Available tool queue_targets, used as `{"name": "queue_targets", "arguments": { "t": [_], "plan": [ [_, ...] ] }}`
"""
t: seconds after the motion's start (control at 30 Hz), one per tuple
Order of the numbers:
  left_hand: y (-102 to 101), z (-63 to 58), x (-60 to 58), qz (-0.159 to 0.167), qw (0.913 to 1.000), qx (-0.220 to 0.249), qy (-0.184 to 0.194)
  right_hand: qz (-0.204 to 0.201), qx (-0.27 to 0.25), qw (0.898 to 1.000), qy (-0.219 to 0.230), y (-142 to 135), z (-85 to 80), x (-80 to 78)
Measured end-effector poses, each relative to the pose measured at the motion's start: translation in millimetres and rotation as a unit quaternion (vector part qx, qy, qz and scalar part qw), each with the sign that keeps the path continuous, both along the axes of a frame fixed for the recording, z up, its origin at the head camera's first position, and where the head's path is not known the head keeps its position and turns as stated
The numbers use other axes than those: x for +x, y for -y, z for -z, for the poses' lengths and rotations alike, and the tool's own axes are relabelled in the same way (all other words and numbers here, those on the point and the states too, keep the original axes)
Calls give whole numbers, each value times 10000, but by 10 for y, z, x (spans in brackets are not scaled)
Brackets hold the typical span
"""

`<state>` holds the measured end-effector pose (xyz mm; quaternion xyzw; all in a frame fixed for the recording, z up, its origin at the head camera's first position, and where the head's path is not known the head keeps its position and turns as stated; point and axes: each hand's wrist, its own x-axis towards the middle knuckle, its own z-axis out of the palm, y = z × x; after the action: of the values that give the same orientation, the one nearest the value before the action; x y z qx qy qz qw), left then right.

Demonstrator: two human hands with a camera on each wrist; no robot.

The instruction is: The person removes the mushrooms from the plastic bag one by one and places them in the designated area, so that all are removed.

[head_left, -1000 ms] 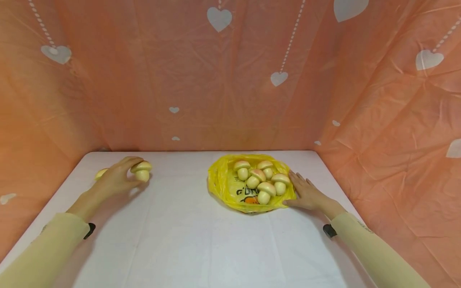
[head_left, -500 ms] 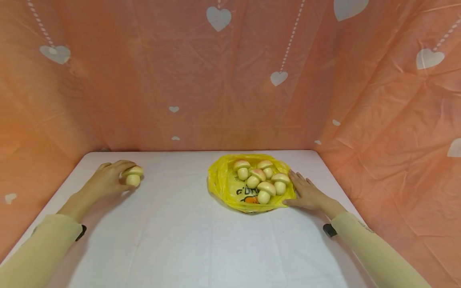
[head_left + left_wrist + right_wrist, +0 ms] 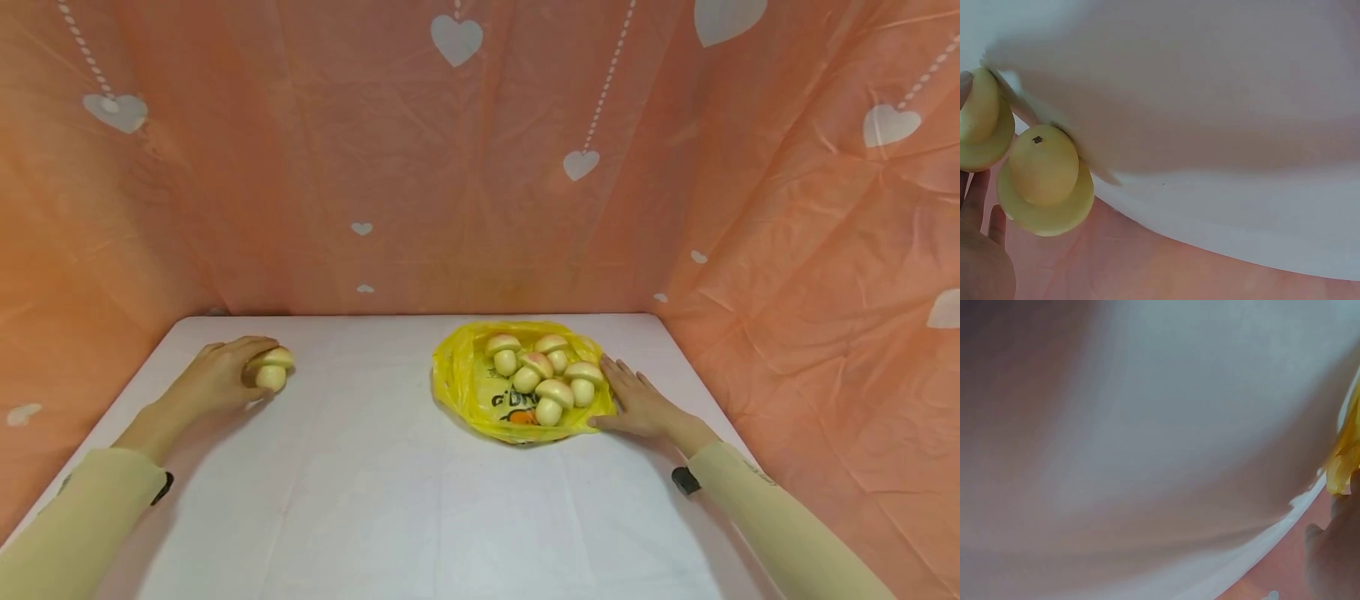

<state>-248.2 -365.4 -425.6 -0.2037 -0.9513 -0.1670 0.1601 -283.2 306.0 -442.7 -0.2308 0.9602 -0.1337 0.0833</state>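
Observation:
At the left of the table, my left hand (image 3: 213, 375) grips a pale mushroom (image 3: 272, 371) with a rounded cap, fingers over the cap and thumb at the stem. The left wrist view has this mushroom (image 3: 979, 119) at its left edge, partly cut off. Beside it there stands a second mushroom (image 3: 1047, 178) with a dark spot on its stem end; the hand hides that one from the head view. My right hand (image 3: 641, 404) rests with spread, straight fingers against the right rim of a yellow plastic bag (image 3: 461, 387). Several mushrooms (image 3: 550, 402) lie inside the bag.
A white cloth covers the table (image 3: 360, 500). Orange curtains (image 3: 480, 208) with white hearts enclose its back and sides. Black print and an orange figure show on the bag's inside.
My left hand has shifted left and slightly nearer with the mushroom. A second mushroom, glimpsed behind that hand earlier, is hidden in the head view now. The right hand and bag stay put.

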Motion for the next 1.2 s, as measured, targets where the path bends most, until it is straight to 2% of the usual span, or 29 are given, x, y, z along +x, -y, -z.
{"name": "queue_targets", "arguments": {
  "t": [0.37,0.8,0.97,1.2],
  "plan": [
    [6,-12,47,-19,10000,12,80,34,-18,10000,62,4,8,-10],
    [-26,-15,30,-105,9994,139,-284,44,-37,9999,85,-1,-1,-18],
    [-190,-88,42,-101,9968,588,-534,75,-30,9999,122,-1,2,-19],
    [-578,-196,-4,93,9881,1257,-876,55,-37,9999,85,2,7,-13]
  ]
}}
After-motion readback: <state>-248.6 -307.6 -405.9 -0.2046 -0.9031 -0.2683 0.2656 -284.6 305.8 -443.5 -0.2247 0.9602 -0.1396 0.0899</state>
